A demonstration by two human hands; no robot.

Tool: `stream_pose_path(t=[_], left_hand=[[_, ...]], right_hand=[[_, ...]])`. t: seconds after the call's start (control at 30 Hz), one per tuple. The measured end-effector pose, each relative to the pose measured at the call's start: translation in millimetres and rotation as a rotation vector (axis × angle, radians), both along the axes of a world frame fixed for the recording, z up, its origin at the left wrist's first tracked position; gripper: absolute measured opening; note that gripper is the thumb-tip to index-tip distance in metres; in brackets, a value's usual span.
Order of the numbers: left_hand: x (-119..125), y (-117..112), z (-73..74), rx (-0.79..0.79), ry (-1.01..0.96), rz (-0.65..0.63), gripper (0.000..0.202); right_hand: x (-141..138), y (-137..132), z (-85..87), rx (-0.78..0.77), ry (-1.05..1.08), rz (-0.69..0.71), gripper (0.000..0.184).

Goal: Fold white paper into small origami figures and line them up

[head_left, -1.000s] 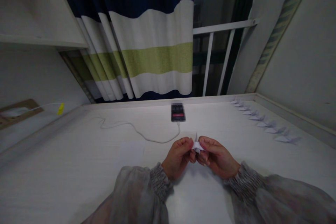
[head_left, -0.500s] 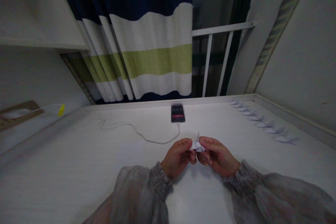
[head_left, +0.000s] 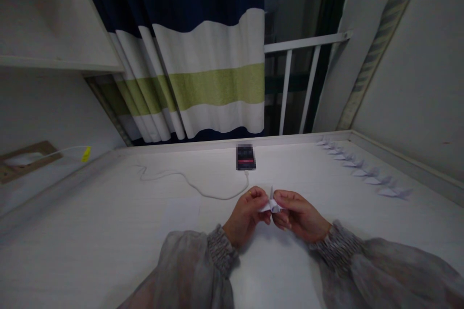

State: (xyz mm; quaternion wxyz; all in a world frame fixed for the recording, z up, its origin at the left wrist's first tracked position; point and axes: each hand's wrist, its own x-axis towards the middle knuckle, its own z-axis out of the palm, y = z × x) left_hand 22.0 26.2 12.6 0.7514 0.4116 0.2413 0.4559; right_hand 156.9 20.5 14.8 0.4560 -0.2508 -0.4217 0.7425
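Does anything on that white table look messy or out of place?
Nothing stands out. The left hand and right hand pinch a small folded paper; more folded papers sit in a neat row at right; a phone lies plugged into a loosely looping cable.

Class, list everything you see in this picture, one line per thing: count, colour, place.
folded paper: one, white, pinched between both hands
paper figures: several, white, row at table's right
device: one, dark, table's far middle
cable: one, white, running left from device
table: one, white, under the hands
curtain: one, navy-white-green, behind table
railing: one, white, right of curtain
left hand: one, grey-sleeved, left of paper
right hand: one, grey-sleeved, right of paper
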Motion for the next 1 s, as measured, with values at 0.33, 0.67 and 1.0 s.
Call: stream_pose_path(t=[0.33, 0.67, 1.0], left_hand=[[0.8, 4.3, -1.8, 0.002, 0.099, 0.086, 0.028], [7.3, 5.7, -8.2, 0.177, 0.298, 0.217, 0.029], [9.4, 2.5, -4.2, 0.201, 0.287, 0.193, 0.026]], right_hand=[[11.1, 5.0, 3.5, 0.258, -0.358, -0.186, 0.025], [12.6, -1.6, 14.3, 0.974, -1.104, -0.608, 0.020], [13.4, -1.2, 15.2, 0.942, -1.068, -0.620, 0.033]])
